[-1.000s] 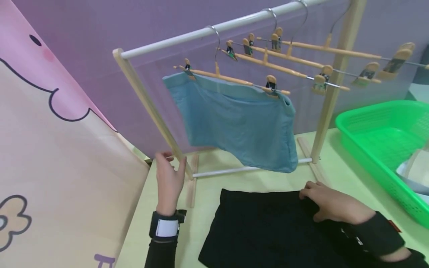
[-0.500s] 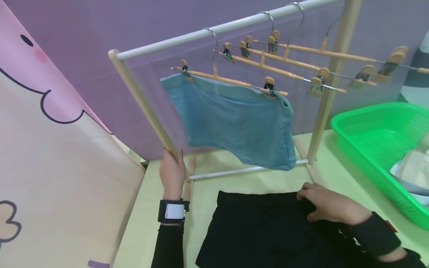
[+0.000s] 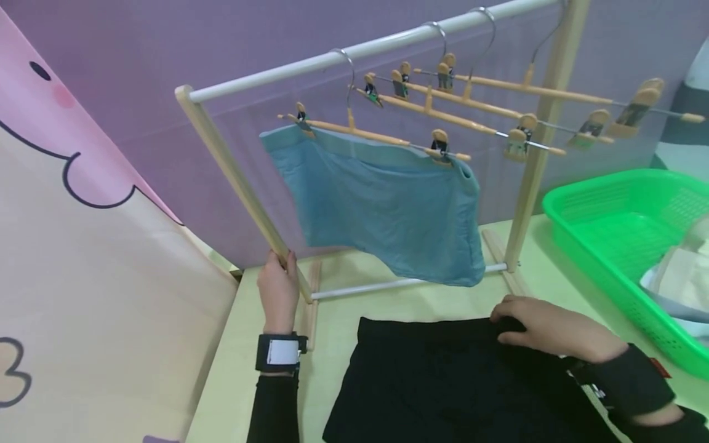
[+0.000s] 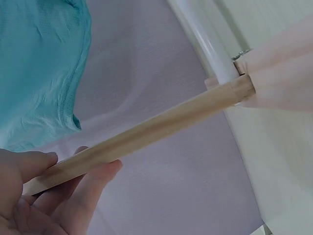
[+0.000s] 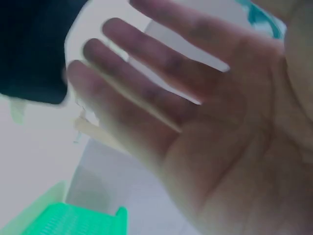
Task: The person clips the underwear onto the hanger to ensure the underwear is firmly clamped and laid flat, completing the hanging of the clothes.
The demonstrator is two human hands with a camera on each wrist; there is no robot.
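My left hand [image 3: 279, 289] grips the lower part of a wooden upright [image 3: 235, 175] at the left end of a clothes rack; the left wrist view shows thumb and fingers [image 4: 85, 188] around the post. Flat on the table lies a black garment [image 3: 443, 375], straight waistband edge toward the rack. Over its upper right corner hovers my right hand [image 3: 545, 326], fingers extended and parted in the right wrist view, nothing in the palm. Pale blue shorts [image 3: 382, 203] hang from a clip hanger [image 3: 376, 134] on the rack's white top rail [image 3: 310, 64].
Several bare clip hangers [image 3: 443, 112] hang farther right on the rail, their clips jutting forward. A green plastic basket [image 3: 592, 258] with pale cloth [image 3: 681, 277] inside stands at the right. A printed panel [image 3: 111, 307] borders the left side, and a purple panel [image 3: 122, 61] the back.
My left hand has closed from a loose hold beside the upright into a grip on it. The right hand has lifted slightly and its fingers have straightened off the black garment.
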